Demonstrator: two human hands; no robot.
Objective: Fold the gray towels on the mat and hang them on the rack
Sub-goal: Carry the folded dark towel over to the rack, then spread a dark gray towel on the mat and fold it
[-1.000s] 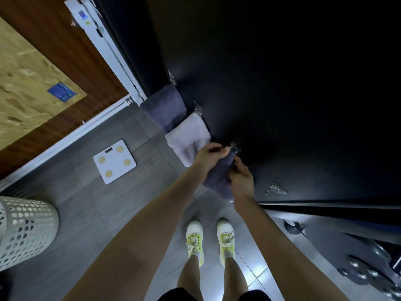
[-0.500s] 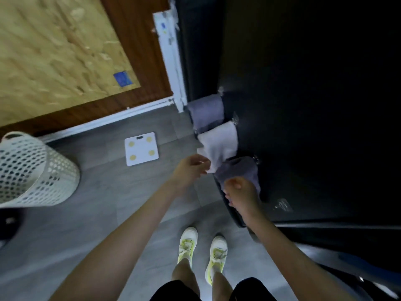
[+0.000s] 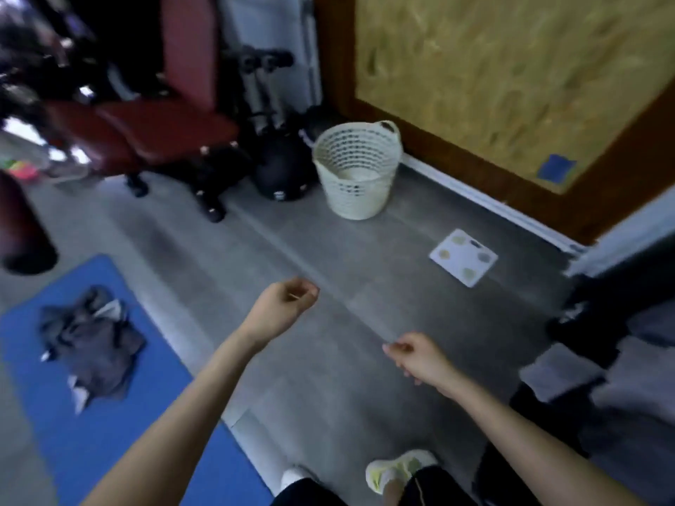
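Left of both hands [image 3: 281,308] [image 3: 420,357] lie gray towels [image 3: 91,345].

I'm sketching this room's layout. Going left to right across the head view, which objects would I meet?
Crumpled gray towels on the blue mat → white basket → white scale → blurred gray towels at the far right.

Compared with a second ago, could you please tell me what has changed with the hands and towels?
Both hands let go of the dark towel they were settling on the rack; the left hand and right hand now hang loosely curled, holding nothing. The view has swung left to the blue mat, where crumpled gray towels lie. The basket and scale stayed put.
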